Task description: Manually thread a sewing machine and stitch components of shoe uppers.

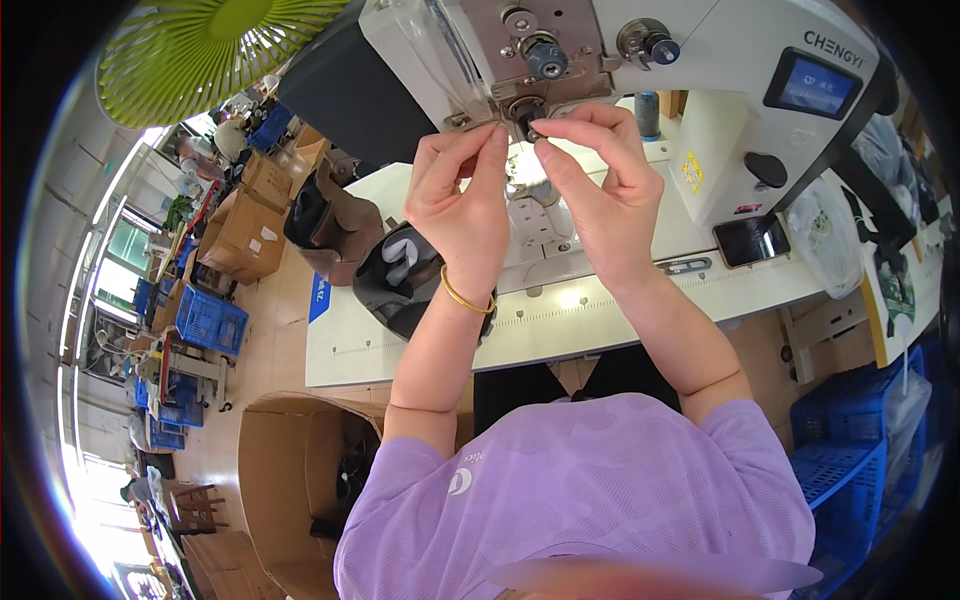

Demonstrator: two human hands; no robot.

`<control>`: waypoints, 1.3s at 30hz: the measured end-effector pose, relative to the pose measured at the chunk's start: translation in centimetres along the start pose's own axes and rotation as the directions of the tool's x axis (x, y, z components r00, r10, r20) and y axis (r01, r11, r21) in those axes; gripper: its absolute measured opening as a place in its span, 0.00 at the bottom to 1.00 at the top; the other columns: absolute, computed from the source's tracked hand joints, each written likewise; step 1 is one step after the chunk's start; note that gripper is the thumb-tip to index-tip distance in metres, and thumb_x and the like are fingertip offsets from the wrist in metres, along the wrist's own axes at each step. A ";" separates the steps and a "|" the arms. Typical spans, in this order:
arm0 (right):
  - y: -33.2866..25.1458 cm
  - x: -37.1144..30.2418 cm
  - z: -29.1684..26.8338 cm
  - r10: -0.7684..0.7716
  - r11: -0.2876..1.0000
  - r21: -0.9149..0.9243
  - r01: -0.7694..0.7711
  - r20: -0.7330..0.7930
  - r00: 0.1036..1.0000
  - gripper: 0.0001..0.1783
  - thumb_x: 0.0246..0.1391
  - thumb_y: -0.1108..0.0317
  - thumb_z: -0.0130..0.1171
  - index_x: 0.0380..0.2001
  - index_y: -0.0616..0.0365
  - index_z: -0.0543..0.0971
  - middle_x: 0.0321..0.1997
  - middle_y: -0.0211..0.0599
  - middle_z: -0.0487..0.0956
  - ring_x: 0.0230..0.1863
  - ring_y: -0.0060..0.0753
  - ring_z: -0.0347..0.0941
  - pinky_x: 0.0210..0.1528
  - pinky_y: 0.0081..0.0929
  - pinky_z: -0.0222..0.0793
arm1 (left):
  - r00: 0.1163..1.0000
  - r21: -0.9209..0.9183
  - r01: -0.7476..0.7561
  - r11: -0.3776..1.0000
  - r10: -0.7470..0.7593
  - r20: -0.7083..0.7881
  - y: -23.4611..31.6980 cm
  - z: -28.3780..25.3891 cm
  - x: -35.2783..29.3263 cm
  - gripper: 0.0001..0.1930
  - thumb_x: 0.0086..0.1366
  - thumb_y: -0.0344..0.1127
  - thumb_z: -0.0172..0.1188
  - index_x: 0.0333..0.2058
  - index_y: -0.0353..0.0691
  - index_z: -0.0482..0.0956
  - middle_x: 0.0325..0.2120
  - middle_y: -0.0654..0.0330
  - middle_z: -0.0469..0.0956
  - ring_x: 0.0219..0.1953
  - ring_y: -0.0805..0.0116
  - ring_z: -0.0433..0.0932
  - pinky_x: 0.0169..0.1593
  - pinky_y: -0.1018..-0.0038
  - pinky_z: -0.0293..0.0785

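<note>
Dark lettering (833, 48) marks the white sewing machine (720, 50), pale characters (817, 94) its blue screen (815, 82), 1 yellow label (693, 172) its column (712, 135), white print (461, 482) the purple shirt (610, 480).

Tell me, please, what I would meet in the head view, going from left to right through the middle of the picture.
Blue crate, brown folded piece, left hand, right hand, black rectangular tray, clear plastic bag.

Beige tiled floor (265, 345), bright windows (128, 250) along the left, wooden stool (198, 507)
</note>
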State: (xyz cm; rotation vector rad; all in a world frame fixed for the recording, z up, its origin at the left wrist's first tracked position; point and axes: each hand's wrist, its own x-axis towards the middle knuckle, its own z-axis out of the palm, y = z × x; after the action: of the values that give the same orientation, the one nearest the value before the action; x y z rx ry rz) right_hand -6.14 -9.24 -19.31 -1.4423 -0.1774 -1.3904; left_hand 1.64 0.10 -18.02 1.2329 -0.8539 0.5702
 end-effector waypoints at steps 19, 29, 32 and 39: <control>-0.1 0.1 0.0 0.017 1.000 0.013 -0.017 0.005 1.000 0.11 0.51 0.75 0.67 0.40 0.55 0.86 0.43 0.32 0.71 0.44 0.24 0.68 0.38 0.19 0.71 | 0.999 -0.034 -0.008 0.999 0.007 -0.032 -0.2 0.5 0.2 0.05 0.57 0.21 0.67 0.34 0.33 0.85 0.30 0.63 0.77 0.29 0.80 0.74 0.34 0.83 0.72; 0.1 0.1 0.0 -0.025 0.999 -0.037 0.025 0.007 1.000 0.11 0.51 0.75 0.67 0.39 0.55 0.86 0.42 0.33 0.71 0.44 0.24 0.68 0.40 0.19 0.70 | 0.999 -0.054 0.001 0.999 -0.004 -0.054 -0.5 0.7 0.1 0.05 0.57 0.21 0.68 0.34 0.33 0.85 0.30 0.63 0.77 0.29 0.80 0.74 0.33 0.83 0.72; -0.1 0.1 0.1 -0.008 1.000 -0.015 0.008 0.006 1.000 0.11 0.51 0.75 0.67 0.39 0.55 0.86 0.43 0.33 0.71 0.44 0.24 0.68 0.40 0.19 0.70 | 0.998 -0.051 -0.004 0.999 0.001 -0.062 -0.5 0.7 0.0 0.05 0.57 0.20 0.67 0.34 0.33 0.85 0.30 0.63 0.77 0.30 0.80 0.74 0.33 0.83 0.72; -0.1 0.0 0.1 0.004 1.000 0.002 -0.004 0.002 1.000 0.11 0.51 0.75 0.67 0.40 0.55 0.86 0.42 0.33 0.71 0.43 0.24 0.68 0.40 0.19 0.70 | 0.998 -0.064 -0.008 0.998 0.004 -0.063 -0.7 0.8 -0.1 0.05 0.58 0.20 0.67 0.34 0.33 0.85 0.31 0.62 0.78 0.30 0.79 0.75 0.34 0.83 0.72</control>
State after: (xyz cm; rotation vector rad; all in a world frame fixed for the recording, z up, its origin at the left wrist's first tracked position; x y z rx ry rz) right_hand -6.13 -9.16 -19.21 -1.4416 -0.1771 -1.3846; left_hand 1.88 -0.84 -18.43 1.1488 -0.8176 0.5787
